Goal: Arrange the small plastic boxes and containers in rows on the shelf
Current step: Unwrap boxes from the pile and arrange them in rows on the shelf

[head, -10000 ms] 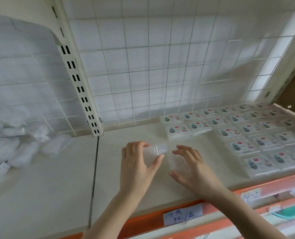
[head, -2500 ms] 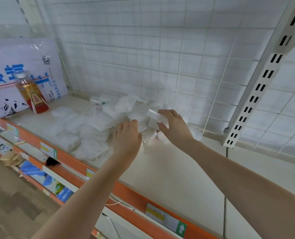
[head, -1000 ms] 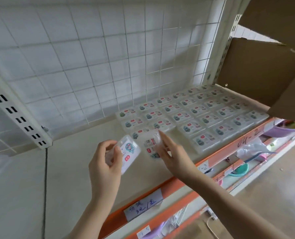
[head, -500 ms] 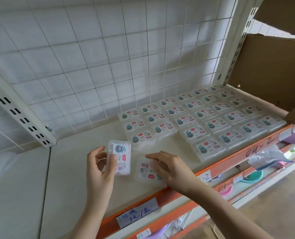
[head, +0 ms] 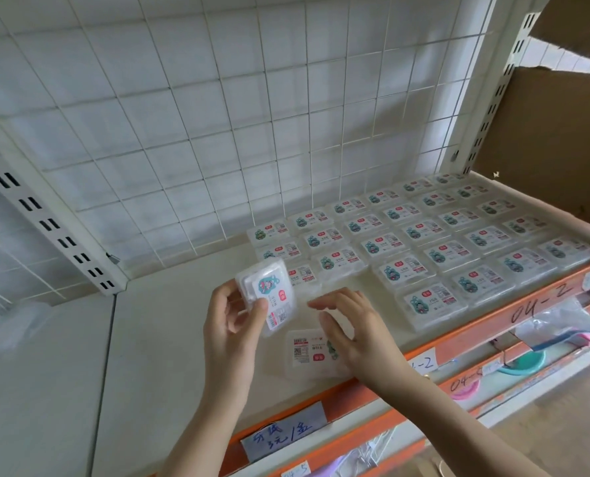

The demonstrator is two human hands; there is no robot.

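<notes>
My left hand (head: 230, 323) holds a small clear plastic box (head: 270, 297) with a teal and red label, tilted upright above the white shelf (head: 169, 339). A second labelled box (head: 309, 352) lies flat near the shelf's front edge, and my right hand (head: 350, 333) rests over its right side with fingers spread. Several rows of identical labelled boxes (head: 421, 235) lie flat across the right half of the shelf, reaching from the back grid to the front edge.
A white wire grid (head: 252, 115) backs the shelf. A slotted white upright (head: 45, 218) divides the bays. A brown cardboard box (head: 545, 139) stands at the right end. An orange front rail (head: 476, 325) carries handwritten labels. Lower shelves hold coloured items (head: 521, 363).
The right hand has put its box flat on the shelf near the front edge and stays on it. The left hand has lifted its box slightly and turned it toward the rows.
</notes>
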